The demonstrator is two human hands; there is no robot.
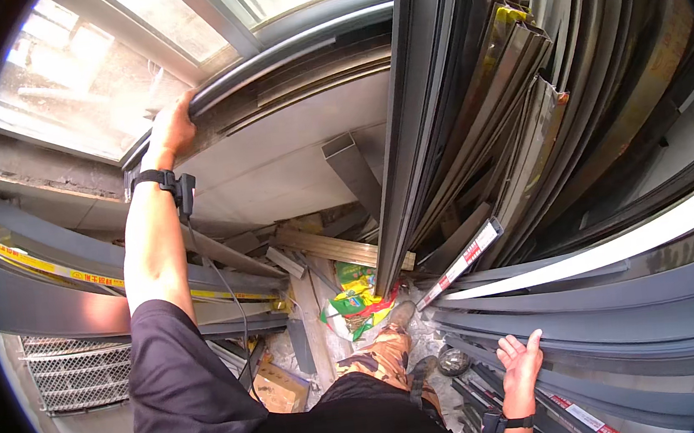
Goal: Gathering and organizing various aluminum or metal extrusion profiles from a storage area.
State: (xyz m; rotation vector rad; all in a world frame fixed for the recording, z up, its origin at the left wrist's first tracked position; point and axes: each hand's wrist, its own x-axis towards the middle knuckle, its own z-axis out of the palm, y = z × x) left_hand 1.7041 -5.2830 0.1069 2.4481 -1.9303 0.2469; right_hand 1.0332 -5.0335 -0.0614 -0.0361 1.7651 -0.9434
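Observation:
My left hand reaches up to the window at the upper left. Its fingers are closed over a long dark metal profile lying along the sill; the fingertips are partly hidden. My right hand is at the lower right, palm turned up, with fingers loosely bent and apart and nothing in them. Beside it run long grey metal profiles, bent by the lens. A tall dark grooved profile stands upright between my hands, its lower end near my feet.
Many profiles lean at the right. A square tube tilts against the pale wall. Boards, a colourful plastic bag and a cardboard box lie around my feet. A cable hangs from my left wrist.

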